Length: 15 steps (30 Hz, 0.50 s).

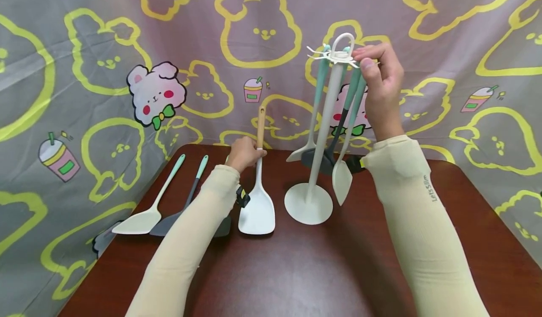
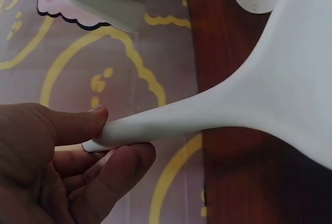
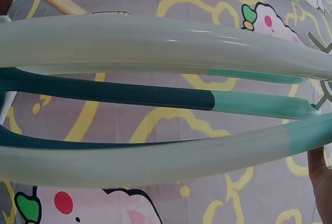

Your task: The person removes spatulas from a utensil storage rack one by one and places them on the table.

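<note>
My left hand point(image 1: 244, 154) grips a white spatula point(image 1: 257, 213) with a wooden handle, near where the handle meets the white shaft. The left wrist view shows thumb and fingers pinching that shaft; the blade points down over the table. To its right stands a white utensil rack point(image 1: 323, 124) with a round base and a hooked top ring. My right hand point(image 1: 383, 84) pinches the edge of that ring between thumb and fingers. Several mint-handled utensils point(image 3: 259, 102) hang from the rack, some white and some dark. The right wrist view shows only a bit of the right hand.
A white turner point(image 1: 141, 219) with a mint handle lies at the left of the brown table point(image 1: 317, 279). Beside it is a dark turner point(image 1: 169, 223), and another dark utensil is partly hidden by the left forearm. A patterned curtain point(image 1: 169, 49) hangs behind.
</note>
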Each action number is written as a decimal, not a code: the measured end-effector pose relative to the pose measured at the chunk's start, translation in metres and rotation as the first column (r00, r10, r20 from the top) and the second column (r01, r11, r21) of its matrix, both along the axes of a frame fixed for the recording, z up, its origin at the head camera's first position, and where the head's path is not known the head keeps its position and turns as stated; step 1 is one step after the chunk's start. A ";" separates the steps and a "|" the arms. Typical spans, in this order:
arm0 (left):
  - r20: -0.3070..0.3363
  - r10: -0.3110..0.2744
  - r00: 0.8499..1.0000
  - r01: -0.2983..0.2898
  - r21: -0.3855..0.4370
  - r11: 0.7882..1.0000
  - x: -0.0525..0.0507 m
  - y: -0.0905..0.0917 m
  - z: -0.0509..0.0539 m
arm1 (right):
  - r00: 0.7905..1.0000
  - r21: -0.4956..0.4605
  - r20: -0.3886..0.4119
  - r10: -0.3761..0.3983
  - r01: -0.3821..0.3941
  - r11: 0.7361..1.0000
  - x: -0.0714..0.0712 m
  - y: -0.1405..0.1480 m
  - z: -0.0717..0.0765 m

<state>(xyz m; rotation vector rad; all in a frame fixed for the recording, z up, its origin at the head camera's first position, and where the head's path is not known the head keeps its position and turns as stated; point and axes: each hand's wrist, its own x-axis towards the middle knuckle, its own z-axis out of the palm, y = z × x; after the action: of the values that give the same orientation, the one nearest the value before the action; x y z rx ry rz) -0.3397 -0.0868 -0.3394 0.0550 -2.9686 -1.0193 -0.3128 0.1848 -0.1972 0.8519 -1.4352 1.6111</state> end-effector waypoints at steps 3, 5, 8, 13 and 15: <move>0.018 0.002 1.000 -0.001 -0.058 0.998 -0.003 0.000 -0.007 | 1.000 -0.001 -0.004 -0.002 0.002 1.000 0.001 -0.001 0.001; 0.029 0.004 1.000 -0.001 -0.088 0.996 -0.004 0.000 -0.011 | 1.000 -0.005 -0.007 -0.001 0.001 1.000 0.002 -0.002 0.001; 0.053 0.017 0.998 -0.013 -0.074 0.997 -0.004 0.003 -0.017 | 1.000 -0.014 -0.009 0.004 -0.004 1.000 0.003 -0.002 0.002; 0.081 0.048 0.996 -0.043 -0.068 0.997 -0.005 0.004 -0.025 | 1.000 -0.010 0.001 0.012 -0.012 1.000 0.003 -0.001 0.001; 0.085 0.050 0.995 -0.043 -0.080 0.996 -0.005 0.005 -0.027 | 1.000 -0.008 0.000 0.006 -0.006 1.000 0.003 0.000 0.001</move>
<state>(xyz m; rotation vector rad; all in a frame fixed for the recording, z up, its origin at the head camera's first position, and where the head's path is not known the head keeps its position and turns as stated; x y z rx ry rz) -0.3448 -0.0823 -0.3664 0.1713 -3.0659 -0.9182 -0.3095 0.1846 -0.1961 0.8525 -1.4271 1.6206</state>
